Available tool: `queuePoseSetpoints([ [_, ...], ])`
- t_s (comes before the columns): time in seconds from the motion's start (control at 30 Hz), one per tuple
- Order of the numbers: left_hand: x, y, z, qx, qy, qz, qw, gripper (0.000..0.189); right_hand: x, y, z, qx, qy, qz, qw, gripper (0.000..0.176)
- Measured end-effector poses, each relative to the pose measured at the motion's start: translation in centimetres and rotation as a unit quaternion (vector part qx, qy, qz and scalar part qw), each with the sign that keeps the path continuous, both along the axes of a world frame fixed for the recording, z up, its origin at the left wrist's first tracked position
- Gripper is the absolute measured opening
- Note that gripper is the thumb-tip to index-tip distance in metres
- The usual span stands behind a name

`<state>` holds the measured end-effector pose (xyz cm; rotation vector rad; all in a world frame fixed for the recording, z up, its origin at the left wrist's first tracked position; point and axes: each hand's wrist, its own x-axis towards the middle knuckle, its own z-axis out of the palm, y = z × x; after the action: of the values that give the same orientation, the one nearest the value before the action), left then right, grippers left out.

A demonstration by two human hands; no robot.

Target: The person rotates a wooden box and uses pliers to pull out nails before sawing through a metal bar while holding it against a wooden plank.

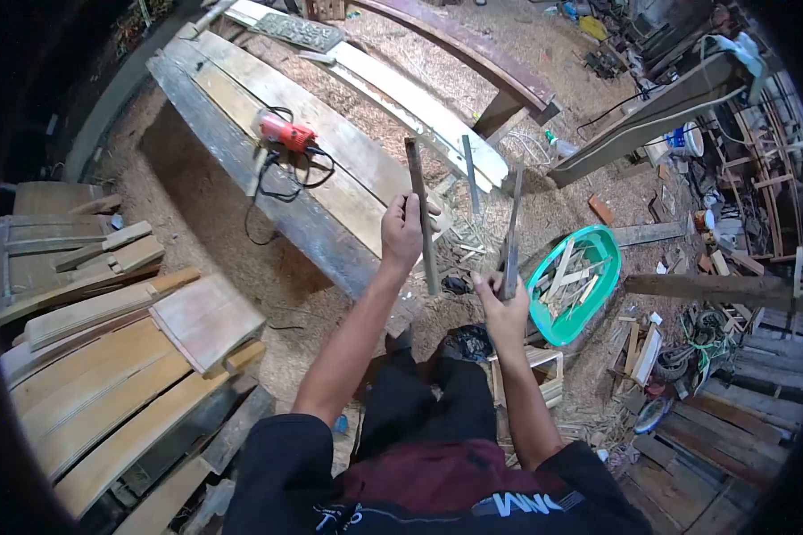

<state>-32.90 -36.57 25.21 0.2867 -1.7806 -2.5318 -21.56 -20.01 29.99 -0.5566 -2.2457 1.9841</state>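
Note:
My left hand (403, 234) is closed around a narrow dark wooden strip (416, 169), which stands nearly upright in front of me. To its right, my right hand (501, 305) grips a thin dark strip (514, 223) that points up and away. The two strips are apart. Just right of my right hand lies a green basin (558, 333) with thin wood offcuts in it. Beyond my left hand, long boards (348, 169) rest on a bench, with a red power tool (285, 132) and its black cord on top.
Stacked curved boards (116, 357) stand at the left. A long bench (473, 53) is at the back, and a leaning panel (651, 125) at the upper right. Wooden slats (740, 410) fill the lower right. Shavings cover the floor, and a black bag (467, 343) lies near my legs.

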Motion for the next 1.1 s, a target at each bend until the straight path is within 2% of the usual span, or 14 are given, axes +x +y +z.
queuePoseSetpoints([
  [0.03,1.3,-0.1,1.7,0.059,-0.020,0.009,0.998,0.021,0.3,-0.7,2.1,0.028,0.005,0.028,0.999,0.021],
  [0.13,4.8,-0.5,7.6,0.202,-0.083,0.085,0.972,0.018,2.2,-2.5,4.9,-0.038,0.041,0.042,0.998,0.018],
  [0.27,8.6,-2.5,12.1,0.321,-0.056,0.156,0.932,0.016,5.7,-3.0,10.1,-0.071,0.062,0.099,0.991,0.016],
  [0.3,9.5,-3.0,12.9,0.344,-0.052,0.178,0.921,0.026,6.6,-2.9,10.3,-0.103,0.080,0.097,0.987,0.015],
  [0.43,12.4,-3.5,15.8,0.415,0.013,0.212,0.885,0.040,8.2,-2.0,14.4,-0.146,0.108,0.117,0.976,0.015],
  [0.57,14.2,-2.2,18.3,0.406,0.103,0.226,0.880,0.043,8.5,-0.8,16.9,-0.147,0.189,0.130,0.962,0.014],
  [0.67,15.7,-0.7,21.1,0.392,0.106,0.188,0.894,0.041,9.2,1.0,19.5,-0.106,0.119,0.132,0.978,0.014],
  [0.8,18.1,0.7,22.0,0.265,0.110,0.121,0.950,0.035,8.3,3.5,18.8,-0.078,0.188,0.097,0.974,0.017],
  [0.83,18.5,0.7,21.9,0.257,0.115,0.114,0.953,0.036,8.2,4.1,18.9,-0.096,0.204,0.086,0.971,0.024],
  [0.87,18.9,0.8,22.4,0.249,0.112,0.143,0.951,0.036,8.3,4.7,19.4,-0.132,0.220,0.095,0.962,0.030],
  [0.93,19.8,1.0,23.9,0.207,0.089,0.201,0.953,0.040,7.7,6.8,18.0,-0.152,0.252,0.118,0.948,0.029],
  [1.0,20.2,0.6,24.3,0.199,0.113,0.196,0.954,0.044,7.4,7.8,17.8,-0.144,0.294,0.117,0.938,0.025],
  [1.03,20.3,0.6,24.5,0.195,0.125,0.191,0.954,0.046,6.7,8.1,17.6,-0.041,0.316,0.088,0.944,0.026],
  [1.1,20.8,0.9,24.7,0.216,0.204,0.180,0.938,0.050,6.4,7.8,17.7,-0.070,0.280,0.056,0.956,0.027],
])
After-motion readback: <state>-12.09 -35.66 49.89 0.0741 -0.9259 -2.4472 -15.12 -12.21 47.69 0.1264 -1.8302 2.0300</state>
